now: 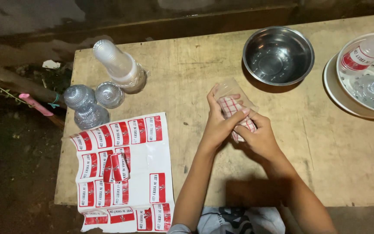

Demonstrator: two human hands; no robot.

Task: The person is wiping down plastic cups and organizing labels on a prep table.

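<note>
A clear plastic cup [231,89] lies tilted over the middle of the wooden table [187,73], with a red-and-white checked cloth [231,106] pushed into it. My left hand [220,122] wraps around the cup from the left. My right hand [259,136] grips the cloth's lower end from the right. Both hands touch each other around the cup.
A sheet of red-and-white stickers [126,173] lies at the left front. Behind it stand three upturned clear cups [91,100] and a tall stack of cups [120,67]. A steel bowl [278,55] and a white strainer basin [364,78] holding labelled cups sit at the right back.
</note>
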